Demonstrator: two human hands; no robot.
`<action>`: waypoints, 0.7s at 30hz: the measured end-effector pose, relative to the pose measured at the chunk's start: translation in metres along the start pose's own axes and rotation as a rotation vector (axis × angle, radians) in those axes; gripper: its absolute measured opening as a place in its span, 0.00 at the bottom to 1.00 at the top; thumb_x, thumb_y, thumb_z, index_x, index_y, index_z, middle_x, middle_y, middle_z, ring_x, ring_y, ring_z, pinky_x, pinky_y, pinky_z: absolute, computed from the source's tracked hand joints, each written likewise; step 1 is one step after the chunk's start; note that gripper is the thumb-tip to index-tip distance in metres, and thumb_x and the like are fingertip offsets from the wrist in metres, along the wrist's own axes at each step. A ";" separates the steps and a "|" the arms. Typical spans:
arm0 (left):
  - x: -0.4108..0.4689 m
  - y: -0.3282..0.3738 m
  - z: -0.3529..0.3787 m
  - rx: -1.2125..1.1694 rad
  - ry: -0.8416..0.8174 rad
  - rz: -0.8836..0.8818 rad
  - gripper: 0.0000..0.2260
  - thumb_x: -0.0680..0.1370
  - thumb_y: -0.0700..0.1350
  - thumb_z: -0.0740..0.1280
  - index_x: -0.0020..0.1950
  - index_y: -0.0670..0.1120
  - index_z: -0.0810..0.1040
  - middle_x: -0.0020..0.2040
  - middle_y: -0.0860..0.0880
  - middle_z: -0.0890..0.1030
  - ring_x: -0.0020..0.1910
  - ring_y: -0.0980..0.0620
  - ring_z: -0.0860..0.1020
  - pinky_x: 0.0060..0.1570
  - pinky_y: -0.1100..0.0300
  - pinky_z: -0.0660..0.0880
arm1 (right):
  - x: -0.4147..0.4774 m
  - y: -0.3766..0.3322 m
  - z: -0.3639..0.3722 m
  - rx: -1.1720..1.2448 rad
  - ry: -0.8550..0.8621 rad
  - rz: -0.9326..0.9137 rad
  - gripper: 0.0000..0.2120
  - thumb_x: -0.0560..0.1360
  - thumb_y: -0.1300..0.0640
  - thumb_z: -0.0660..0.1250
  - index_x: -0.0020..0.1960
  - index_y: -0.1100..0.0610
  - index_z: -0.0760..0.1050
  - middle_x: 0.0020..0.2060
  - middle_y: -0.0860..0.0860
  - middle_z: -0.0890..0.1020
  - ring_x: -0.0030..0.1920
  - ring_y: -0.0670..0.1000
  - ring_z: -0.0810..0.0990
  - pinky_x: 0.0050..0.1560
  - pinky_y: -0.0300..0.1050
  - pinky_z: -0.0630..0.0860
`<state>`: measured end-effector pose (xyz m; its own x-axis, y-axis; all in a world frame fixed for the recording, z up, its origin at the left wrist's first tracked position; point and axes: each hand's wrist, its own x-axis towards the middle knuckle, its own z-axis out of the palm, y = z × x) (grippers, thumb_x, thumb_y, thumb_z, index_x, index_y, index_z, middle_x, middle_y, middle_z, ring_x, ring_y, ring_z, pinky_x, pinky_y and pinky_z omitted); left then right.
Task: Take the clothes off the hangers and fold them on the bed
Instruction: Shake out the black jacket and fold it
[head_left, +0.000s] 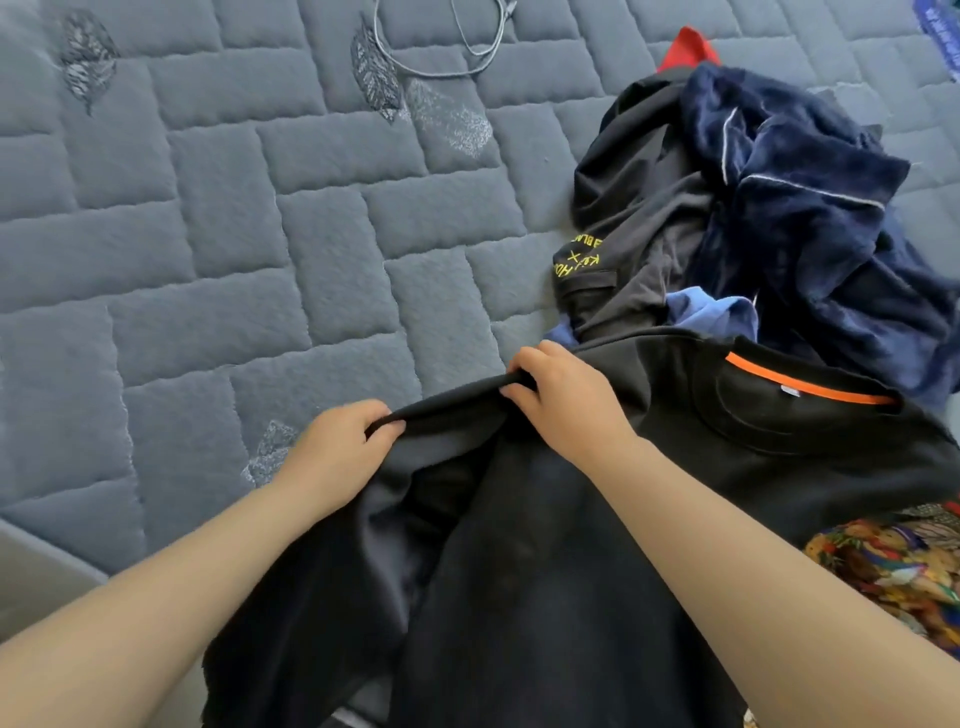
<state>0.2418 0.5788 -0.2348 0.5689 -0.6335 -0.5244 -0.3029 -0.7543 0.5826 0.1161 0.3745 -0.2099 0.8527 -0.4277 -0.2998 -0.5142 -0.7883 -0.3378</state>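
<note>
A black sweatshirt (519, 571) with an orange strip inside its collar lies across the near edge of the bed (208, 234). My left hand (337, 452) grips its folded edge with the thumb over the cloth. My right hand (566, 400) pinches the same edge a little further right, so the fabric stretches between both hands. No hanger shows inside the sweatshirt.
A heap of clothes lies at the right: a navy velvet garment (810, 208), a black shirt with yellow lettering (623, 218), something light blue (711, 312) and a red piece (688, 49). A colourful patterned cloth (893, 566) sits at the lower right. A grey cable (441, 67) lies far back.
</note>
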 end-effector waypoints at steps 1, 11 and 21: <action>0.009 0.001 -0.012 0.017 0.018 0.013 0.12 0.79 0.50 0.63 0.37 0.47 0.75 0.34 0.50 0.77 0.39 0.48 0.75 0.39 0.53 0.69 | 0.008 -0.003 -0.001 0.002 0.008 0.014 0.09 0.78 0.49 0.64 0.53 0.54 0.74 0.46 0.48 0.74 0.48 0.51 0.76 0.46 0.48 0.73; 0.131 0.034 -0.111 0.423 0.225 0.233 0.11 0.77 0.54 0.66 0.39 0.50 0.73 0.47 0.42 0.81 0.51 0.40 0.77 0.40 0.55 0.64 | 0.097 -0.023 -0.011 0.148 0.109 0.279 0.12 0.79 0.49 0.64 0.47 0.59 0.73 0.44 0.54 0.77 0.48 0.56 0.76 0.46 0.52 0.73; 0.095 0.017 -0.061 0.513 0.208 0.615 0.07 0.75 0.40 0.64 0.53 0.43 0.76 0.50 0.43 0.75 0.50 0.41 0.73 0.49 0.48 0.70 | 0.106 -0.019 0.030 0.335 0.066 0.393 0.30 0.78 0.55 0.66 0.75 0.55 0.58 0.72 0.54 0.63 0.62 0.55 0.74 0.64 0.50 0.71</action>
<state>0.3376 0.5163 -0.2370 0.3024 -0.9519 -0.0490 -0.8889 -0.3003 0.3459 0.2136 0.3578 -0.2616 0.5876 -0.6987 -0.4081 -0.7889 -0.3824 -0.4811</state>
